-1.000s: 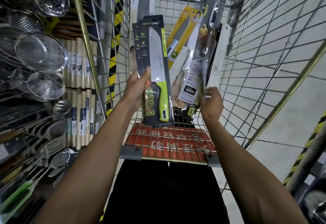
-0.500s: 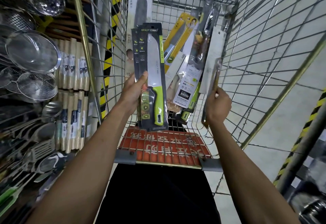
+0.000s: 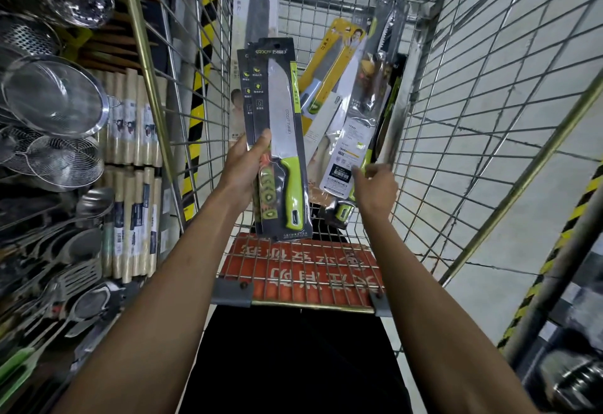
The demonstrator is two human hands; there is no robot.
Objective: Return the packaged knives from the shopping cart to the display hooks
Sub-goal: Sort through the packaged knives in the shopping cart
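Left hand: the left hand (image 3: pixel 243 169) is clamped on a stack of black-carded packaged knives (image 3: pixel 277 139), thumb across the front near the blade, fingers behind; the front pack shows a steel blade and a lime-green handle
Held stack: upright, tilted a little, lifted above the near end of the shopping cart (image 3: pixel 421 93); at least one more black card edge shows behind the front one on its left side
Right hand: the right hand (image 3: pixel 375 185) is curled round the lower edge of a clear-fronted knife pack (image 3: pixel 365 113) with a serrated blade, fingers closed on it near the barcode label
Other packs in the cart: a yellow-carded knife (image 3: pixel 329 71) leans across the middle; a tall pale-carded knife (image 3: pixel 256 9) stands against the far left corner; a dark pack sits behind the clear one, its detail hard to make out
Cart flap: a red plastic seat panel (image 3: pixel 300 270) with white characters lies behind the wire at the near end
Left of the cart: shelving with steel strainers (image 3: pixel 55 97), skimmers and wrapped wooden rolling pins (image 3: pixel 130 120)
Display hooks: I cannot pick out the knife hooks from here
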